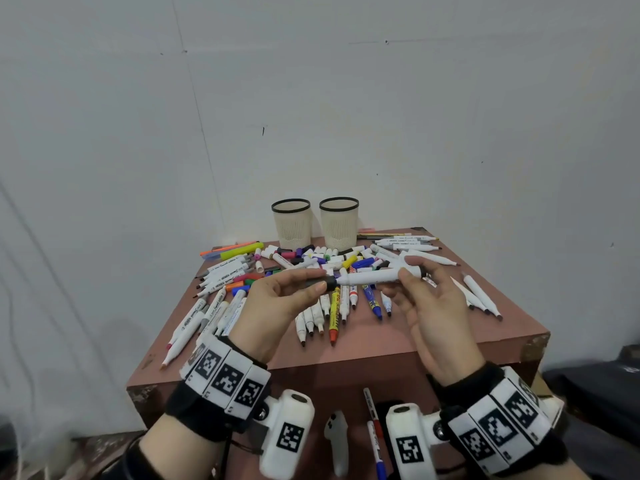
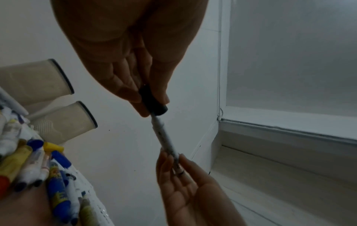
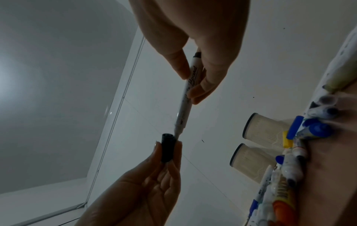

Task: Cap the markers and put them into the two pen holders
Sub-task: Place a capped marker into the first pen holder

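Above the table my right hand [image 1: 410, 270] pinches a white marker [image 1: 370, 277] near its black rear end and holds it level. My left hand [image 1: 320, 279] pinches a black cap [image 1: 327, 283] between thumb and fingers. In the right wrist view the marker [image 3: 186, 97] has its tip just at the mouth of the cap [image 3: 168, 149], not pushed home. The left wrist view shows the cap [image 2: 153, 104] over the tip of the marker [image 2: 164, 137]. Two beige mesh pen holders [image 1: 291, 223] [image 1: 339, 221] stand upright at the table's far edge, with nothing showing above their rims.
The brown table [image 1: 381, 341] is strewn with several uncapped markers and a band of loose coloured caps [image 1: 322, 258] in front of the holders. Below the front edge lie markers [image 1: 372, 407] and a white object [image 1: 337, 441]. A wall stands close behind.
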`<state>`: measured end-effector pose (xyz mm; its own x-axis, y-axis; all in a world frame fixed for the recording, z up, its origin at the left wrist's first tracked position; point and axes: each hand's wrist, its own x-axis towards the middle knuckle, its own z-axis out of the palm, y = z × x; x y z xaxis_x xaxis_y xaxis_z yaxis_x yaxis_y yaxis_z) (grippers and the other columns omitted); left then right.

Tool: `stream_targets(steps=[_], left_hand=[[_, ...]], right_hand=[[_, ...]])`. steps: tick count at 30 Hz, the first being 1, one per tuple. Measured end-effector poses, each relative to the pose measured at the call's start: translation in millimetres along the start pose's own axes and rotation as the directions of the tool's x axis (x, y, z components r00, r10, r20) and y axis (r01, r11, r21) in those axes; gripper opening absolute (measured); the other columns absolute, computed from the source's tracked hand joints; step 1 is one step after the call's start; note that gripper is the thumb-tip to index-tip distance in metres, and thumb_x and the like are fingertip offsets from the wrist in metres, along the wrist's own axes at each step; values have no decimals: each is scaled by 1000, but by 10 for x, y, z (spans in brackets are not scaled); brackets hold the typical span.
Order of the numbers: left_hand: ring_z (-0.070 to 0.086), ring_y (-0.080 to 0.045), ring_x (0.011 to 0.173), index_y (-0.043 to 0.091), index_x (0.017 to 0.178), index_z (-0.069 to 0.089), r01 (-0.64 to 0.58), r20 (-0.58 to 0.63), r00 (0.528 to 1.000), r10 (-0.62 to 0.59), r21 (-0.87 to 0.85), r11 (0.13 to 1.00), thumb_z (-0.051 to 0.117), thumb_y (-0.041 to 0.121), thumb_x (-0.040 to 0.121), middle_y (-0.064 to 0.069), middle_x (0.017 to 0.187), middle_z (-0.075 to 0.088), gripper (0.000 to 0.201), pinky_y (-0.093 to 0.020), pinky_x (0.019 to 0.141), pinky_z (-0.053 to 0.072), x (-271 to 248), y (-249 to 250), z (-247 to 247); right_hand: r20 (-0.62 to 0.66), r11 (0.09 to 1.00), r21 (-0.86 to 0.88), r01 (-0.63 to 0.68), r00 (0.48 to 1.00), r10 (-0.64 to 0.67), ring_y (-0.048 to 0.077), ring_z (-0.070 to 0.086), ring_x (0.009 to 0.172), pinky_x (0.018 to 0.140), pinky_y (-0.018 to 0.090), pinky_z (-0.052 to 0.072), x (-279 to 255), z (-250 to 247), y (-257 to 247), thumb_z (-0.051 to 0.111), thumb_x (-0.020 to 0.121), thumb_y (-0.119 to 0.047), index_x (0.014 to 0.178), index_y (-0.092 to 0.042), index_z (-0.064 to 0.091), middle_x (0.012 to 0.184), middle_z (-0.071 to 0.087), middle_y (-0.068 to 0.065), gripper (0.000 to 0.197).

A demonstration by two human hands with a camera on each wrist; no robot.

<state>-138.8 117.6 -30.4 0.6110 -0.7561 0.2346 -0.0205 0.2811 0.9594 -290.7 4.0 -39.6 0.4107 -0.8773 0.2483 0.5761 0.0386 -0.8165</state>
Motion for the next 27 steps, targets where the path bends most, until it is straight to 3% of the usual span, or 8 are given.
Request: stream_targets(steps=[3, 7, 10, 13, 15, 19, 23, 27], left_hand=[[70, -15, 87, 8, 98, 69, -48, -31, 998, 48, 19, 999, 68, 0, 75, -8, 93, 74, 24, -17, 71, 53, -12, 12, -23], [70, -23, 89, 5, 105, 66, -16, -32, 999, 13, -73, 997, 65, 0, 78, -14, 96, 72, 28, -22, 70, 55, -9, 16, -47], [70, -31, 89, 0, 95, 65, -24, -39, 999, 19, -128, 991, 73, 4, 61, -21, 93, 70, 35, -24, 72, 57, -24, 31, -40], [71, -21, 75, 3, 85, 67, -26, -78, 997, 16, -140, 990, 75, 4, 51, -14, 81, 73, 34, -19, 62, 54, 3, 39, -44], [70, -13, 71, 2, 92, 68, -35, -91, 996, 26, -105, 994, 76, 7, 52, -9, 81, 74, 41, -16, 60, 51, 23, 37, -70], [69, -17, 96, 6, 99, 71, -79, -10, 997, 79, 41, 996, 77, 12, 57, -7, 96, 74, 43, -24, 84, 54, -6, 52, -128], [69, -16, 97, 5, 103, 72, -156, 53, 987, 149, 172, 973, 77, 8, 66, -5, 98, 74, 37, -18, 80, 53, -42, 97, -144], [68, -19, 97, 8, 101, 73, -211, 76, 977, 198, 244, 947, 76, 14, 65, -6, 97, 74, 36, -22, 83, 54, -74, 144, -125]], right_hand=[[-18, 999, 3, 53, 998, -53, 15, 68, 68, 69, 21, 57, -5, 6, -28, 52, 93, -2, 100, -14, 58, 73, 72, -1, 15], [-13, 998, 34, 52, 999, -52, 13, 69, 70, 69, 21, 56, 5, 5, -67, 52, 93, -2, 100, -14, 58, 78, 73, -1, 15], [11, 999, 31, 41, 999, -42, 14, 68, 68, 68, 21, 56, -10, 21, -72, 52, 92, -2, 98, -13, 58, 78, 73, 1, 14], [20, 998, 52, 33, 999, -34, 17, 67, 66, 66, 22, 56, -28, 25, -73, 52, 92, -1, 98, -11, 58, 78, 72, 5, 14], [18, 997, 71, 34, 999, -35, 17, 67, 66, 66, 21, 56, -31, 20, -75, 51, 92, -1, 99, -10, 57, 77, 72, 4, 13], [7, 992, 117, 50, 999, -51, 14, 67, 66, 65, 20, 55, -34, 30, -106, 51, 92, 0, 102, -9, 56, 80, 72, 3, 14], [46, 993, 88, 77, 996, -81, 14, 66, 67, 66, 20, 55, -36, 61, -144, 50, 93, 0, 104, -8, 56, 79, 71, 1, 14], [99, 991, -59, 117, 989, -111, 19, 68, 72, 74, 25, 57, -40, 86, -122, 52, 93, -3, 100, -11, 57, 72, 71, 0, 12]])
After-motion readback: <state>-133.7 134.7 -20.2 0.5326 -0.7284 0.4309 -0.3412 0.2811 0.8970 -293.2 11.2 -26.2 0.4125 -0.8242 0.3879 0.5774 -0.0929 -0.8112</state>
